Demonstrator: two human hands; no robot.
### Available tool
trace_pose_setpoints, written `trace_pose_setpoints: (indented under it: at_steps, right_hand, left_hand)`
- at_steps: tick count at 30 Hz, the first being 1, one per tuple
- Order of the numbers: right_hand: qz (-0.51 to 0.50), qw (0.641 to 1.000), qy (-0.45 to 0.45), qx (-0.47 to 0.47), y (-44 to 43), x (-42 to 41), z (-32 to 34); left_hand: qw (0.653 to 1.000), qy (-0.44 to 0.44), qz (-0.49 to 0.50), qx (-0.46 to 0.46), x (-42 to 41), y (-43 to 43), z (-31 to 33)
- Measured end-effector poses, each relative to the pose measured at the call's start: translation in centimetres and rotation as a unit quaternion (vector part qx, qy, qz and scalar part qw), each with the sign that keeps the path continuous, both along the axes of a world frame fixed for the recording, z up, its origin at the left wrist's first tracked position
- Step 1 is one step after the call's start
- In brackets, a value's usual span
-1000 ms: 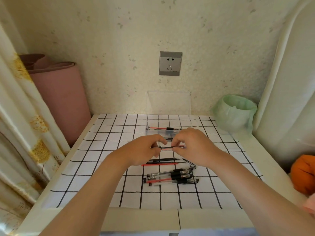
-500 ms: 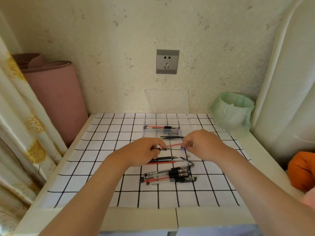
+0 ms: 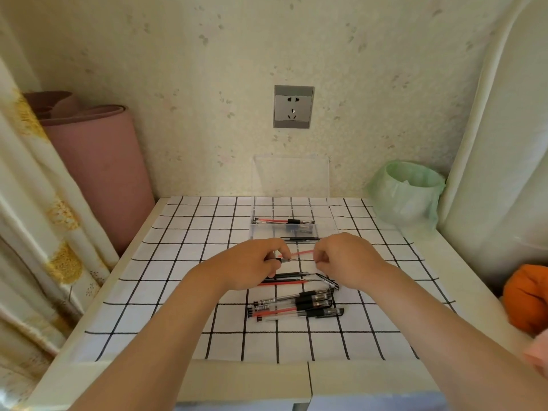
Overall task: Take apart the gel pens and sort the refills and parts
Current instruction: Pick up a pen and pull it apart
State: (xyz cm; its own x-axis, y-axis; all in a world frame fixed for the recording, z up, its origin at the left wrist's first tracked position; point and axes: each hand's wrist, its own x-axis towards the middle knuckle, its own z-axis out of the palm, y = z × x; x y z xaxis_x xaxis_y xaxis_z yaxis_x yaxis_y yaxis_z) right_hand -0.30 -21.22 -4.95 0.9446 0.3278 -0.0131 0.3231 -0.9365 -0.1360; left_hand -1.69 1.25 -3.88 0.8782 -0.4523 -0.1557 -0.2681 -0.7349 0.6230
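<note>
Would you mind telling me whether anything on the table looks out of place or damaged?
Nothing stands out: pens lie grouped near the front, two loose refills behind them, and parts sit in the clear tray.

My left hand reaches in from seven o'clock, fingers curled in a pinch; my right hand comes from five o'clock, fingertips pinched too; knuckles up, hands near, not touching.

The right hand curls over one end of the red refill, hiding it, and the left hand covers the other end. The orange object runs off the right edge. The small parts in the clear tray, upper centre, are too small to tell.
</note>
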Motion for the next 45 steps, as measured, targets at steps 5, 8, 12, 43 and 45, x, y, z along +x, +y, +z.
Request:
trace_pose_setpoints:
  at_steps: [5, 8, 12, 43, 45]
  right_hand:
    - [0.016, 0.989, -0.018, 0.145, 1.1, -0.8, 1.0]
    - [0.024, 0.983, -0.003, 0.180, 1.5, -1.2, 0.9]
    - [0.024, 0.978, 0.010, 0.207, 1.7, -1.1, 0.5]
    - [0.047, 0.960, 0.029, 0.275, 2.8, -1.9, 0.9]
    - [0.055, 0.969, 0.039, 0.237, 2.6, -1.9, 0.9]
  left_hand:
    - [1.000, 0.000, 0.011, -0.008, 0.1, 0.2, 0.1]
    - [1.000, -0.002, 0.010, -0.005, 0.1, 0.1, 0.0]
    - [1.000, 0.004, 0.007, -0.008, 0.1, 0.1, -0.1]
    - [0.999, 0.005, 0.024, -0.031, -0.1, 0.2, 0.8]
    - [0.999, 0.001, 0.017, -0.033, -0.1, 0.2, 0.8]
